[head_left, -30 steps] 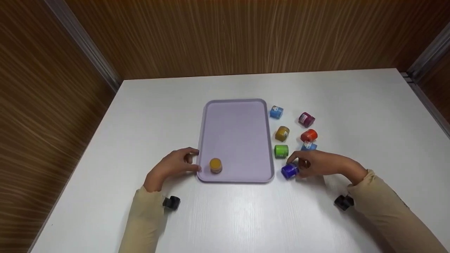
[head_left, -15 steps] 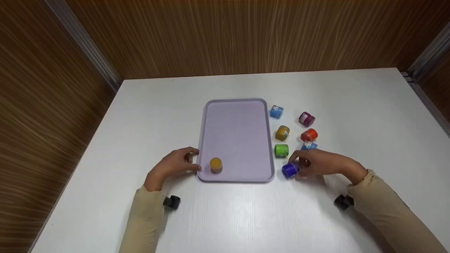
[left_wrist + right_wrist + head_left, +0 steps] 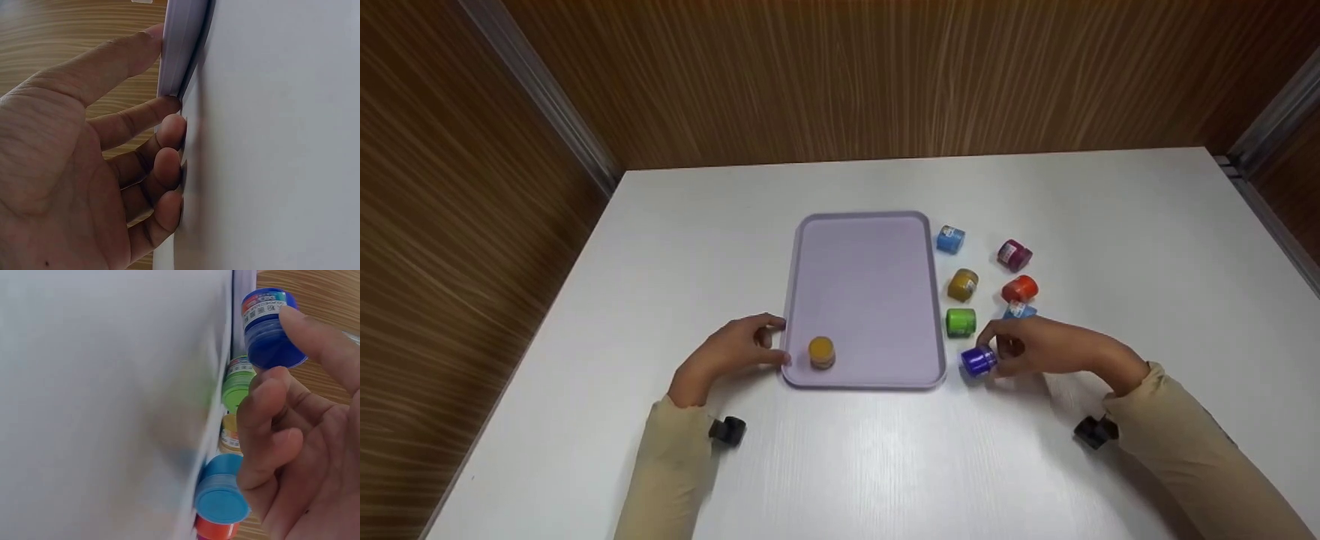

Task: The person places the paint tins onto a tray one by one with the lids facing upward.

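Observation:
My right hand (image 3: 1039,349) pinches a dark blue paint jar (image 3: 979,361) between thumb and fingertips, just off the tray's lower right corner. In the right wrist view the jar (image 3: 270,337) is tilted, its printed label facing out. At the lower left side of a lilac tray (image 3: 866,217), my left hand (image 3: 733,346) rests thumb and fingertips against the rim. The left wrist view shows the left thumb on the tray's edge (image 3: 179,50), the other fingertips along the white table. A yellow-lidded paint jar (image 3: 821,352) stands on the tray near that hand.
Right of the tray lie a green jar (image 3: 961,322), an ochre jar (image 3: 962,285) and a light blue jar (image 3: 950,239). Farther right are a maroon jar (image 3: 1014,256), an orange-red jar (image 3: 1020,289) and another blue jar (image 3: 1019,310), partly behind the right hand. Wooden panels (image 3: 885,82) border the table.
The dark blue jar has tipped slightly in my right hand, which stays at almost the same spot. My left hand and the tray have not moved noticeably.

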The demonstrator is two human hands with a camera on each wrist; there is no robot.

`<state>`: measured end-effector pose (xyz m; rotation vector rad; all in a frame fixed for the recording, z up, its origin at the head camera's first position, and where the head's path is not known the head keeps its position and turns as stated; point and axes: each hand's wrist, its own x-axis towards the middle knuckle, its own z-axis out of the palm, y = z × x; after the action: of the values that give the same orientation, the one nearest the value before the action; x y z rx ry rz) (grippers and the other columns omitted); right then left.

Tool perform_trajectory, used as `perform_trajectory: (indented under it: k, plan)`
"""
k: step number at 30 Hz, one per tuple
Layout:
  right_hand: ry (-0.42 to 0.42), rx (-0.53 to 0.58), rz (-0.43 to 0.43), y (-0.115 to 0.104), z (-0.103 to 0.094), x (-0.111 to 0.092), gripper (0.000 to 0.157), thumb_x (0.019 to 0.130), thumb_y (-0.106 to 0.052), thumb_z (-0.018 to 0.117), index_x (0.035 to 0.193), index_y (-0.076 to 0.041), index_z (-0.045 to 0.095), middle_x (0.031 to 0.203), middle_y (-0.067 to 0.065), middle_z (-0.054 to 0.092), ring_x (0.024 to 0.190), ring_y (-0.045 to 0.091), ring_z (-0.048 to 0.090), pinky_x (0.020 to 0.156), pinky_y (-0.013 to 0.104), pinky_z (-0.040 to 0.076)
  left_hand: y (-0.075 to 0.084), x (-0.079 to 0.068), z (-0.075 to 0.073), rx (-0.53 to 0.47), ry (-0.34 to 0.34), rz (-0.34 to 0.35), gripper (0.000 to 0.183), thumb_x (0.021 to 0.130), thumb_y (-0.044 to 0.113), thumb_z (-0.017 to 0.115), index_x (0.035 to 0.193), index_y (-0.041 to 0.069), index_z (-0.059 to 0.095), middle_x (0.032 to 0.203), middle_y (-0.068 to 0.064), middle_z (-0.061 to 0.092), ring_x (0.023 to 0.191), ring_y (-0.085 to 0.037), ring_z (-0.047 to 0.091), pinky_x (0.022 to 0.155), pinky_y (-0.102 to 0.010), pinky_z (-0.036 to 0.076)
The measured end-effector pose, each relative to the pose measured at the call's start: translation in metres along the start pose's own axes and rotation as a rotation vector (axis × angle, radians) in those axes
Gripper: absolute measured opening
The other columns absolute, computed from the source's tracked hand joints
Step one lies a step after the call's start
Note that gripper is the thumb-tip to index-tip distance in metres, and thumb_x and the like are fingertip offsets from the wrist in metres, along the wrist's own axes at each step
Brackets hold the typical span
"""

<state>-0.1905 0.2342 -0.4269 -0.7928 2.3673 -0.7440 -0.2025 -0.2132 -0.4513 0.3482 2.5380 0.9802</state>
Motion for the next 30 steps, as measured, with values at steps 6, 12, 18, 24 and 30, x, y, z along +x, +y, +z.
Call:
perform_trajectory:
  k: [6, 12, 18, 24, 30]
  plan:
    - [0.017, 0.020, -0.027, -0.007, -0.003, -0.001, 0.035, 0.087, -0.028, 0.071, 0.116, -0.012, 0.060, 0.080, -0.005, 0.051, 0.074, 0.008, 0.048, 0.064, 0.020, 0.041, 0.000, 0.000, 0.001, 0.002, 0.004, -0.009, 0.063, 0.079, 0.029, 0.077, 0.134, 0.006, 0.055, 0.088, 0.000, 0.053, 0.080, -0.014, 0.046, 0.075, -0.029, 0.038]
    - [0.035, 0.026, -0.047, -0.011, -0.003, 0.000, 0.035, 0.088, -0.028, 0.069, 0.116, -0.010, 0.059, 0.079, -0.005, 0.052, 0.074, 0.007, 0.048, 0.064, 0.021, 0.041, 0.001, 0.000, 0.001, 0.026, 0.011, -0.040, 0.062, 0.080, 0.032, 0.076, 0.134, 0.011, 0.056, 0.090, 0.001, 0.054, 0.083, -0.014, 0.047, 0.077, -0.030, 0.038]
    - [0.062, 0.027, -0.072, -0.016, -0.004, 0.003, 0.031, 0.089, -0.022, 0.067, 0.116, -0.008, 0.059, 0.080, -0.006, 0.051, 0.074, 0.006, 0.047, 0.065, 0.021, 0.041, 0.001, 0.000, 0.000, 0.016, 0.008, -0.035, 0.061, 0.080, 0.032, 0.076, 0.133, 0.010, 0.056, 0.089, 0.001, 0.054, 0.081, -0.014, 0.047, 0.076, -0.029, 0.038]
    - [0.077, 0.029, -0.063, -0.026, -0.005, 0.006, 0.029, 0.089, -0.016, 0.065, 0.116, -0.006, 0.059, 0.085, -0.004, 0.058, 0.079, 0.009, 0.052, 0.072, 0.021, 0.046, 0.001, 0.000, 0.000, 0.012, 0.013, -0.029, 0.060, 0.080, 0.031, 0.077, 0.132, 0.009, 0.057, 0.088, 0.001, 0.054, 0.081, -0.013, 0.047, 0.076, -0.029, 0.038]
    - [0.109, 0.010, -0.096, -0.036, -0.008, 0.012, 0.032, 0.089, -0.019, 0.067, 0.115, -0.003, 0.059, 0.088, -0.002, 0.066, 0.080, 0.009, 0.057, 0.078, 0.024, 0.050, 0.002, 0.000, 0.001, 0.009, 0.016, -0.034, 0.060, 0.079, 0.030, 0.077, 0.132, 0.009, 0.057, 0.088, 0.001, 0.054, 0.081, -0.013, 0.047, 0.077, -0.029, 0.038]
